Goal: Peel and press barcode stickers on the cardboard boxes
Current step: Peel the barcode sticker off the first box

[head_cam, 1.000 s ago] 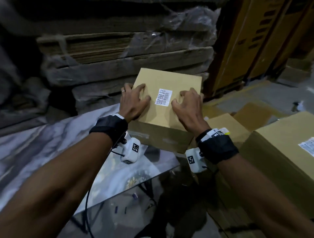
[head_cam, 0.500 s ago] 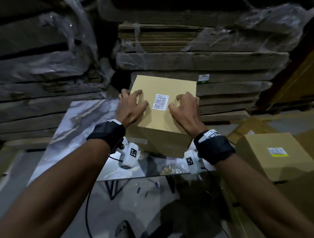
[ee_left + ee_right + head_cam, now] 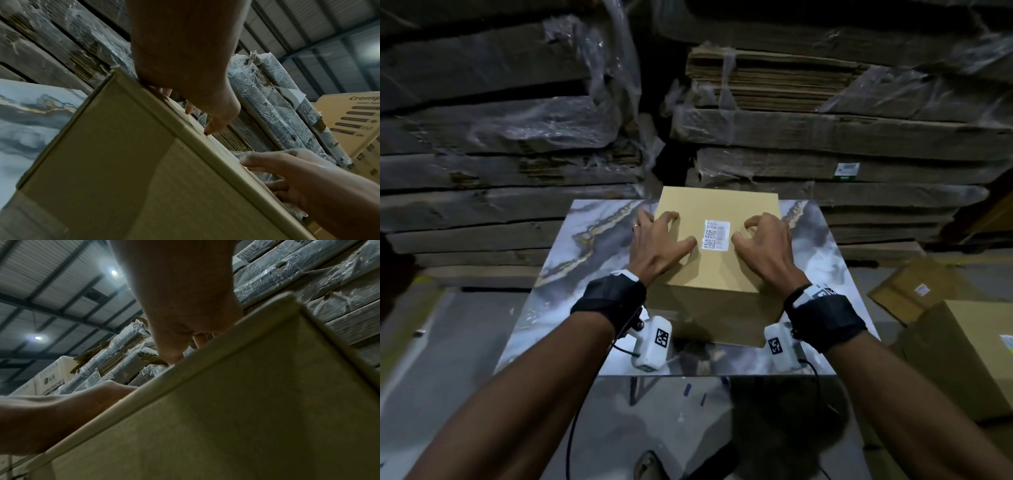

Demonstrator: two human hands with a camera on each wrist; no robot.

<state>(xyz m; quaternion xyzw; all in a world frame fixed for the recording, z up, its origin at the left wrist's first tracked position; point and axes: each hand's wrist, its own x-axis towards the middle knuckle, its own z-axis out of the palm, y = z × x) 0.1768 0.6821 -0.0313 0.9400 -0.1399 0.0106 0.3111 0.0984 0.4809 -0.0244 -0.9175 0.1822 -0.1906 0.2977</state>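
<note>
With the barcode sticker [image 3: 716,235] stuck flat, left hand [image 3: 657,247] and right hand [image 3: 765,247] rest arched, clamping nothing, on the cardboard box [image 3: 722,260]; rub edges outward.

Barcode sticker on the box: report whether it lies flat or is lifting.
Flat, as far as the head view shows: the barcode sticker lies flush on the box top, no raised corner visible.

"lg" on a white carton [image 3: 50,382]; "cromp", cut off, on a tan carton [image 3: 357,116]; barcode sticker [image 3: 716,235] print unreadable
</note>
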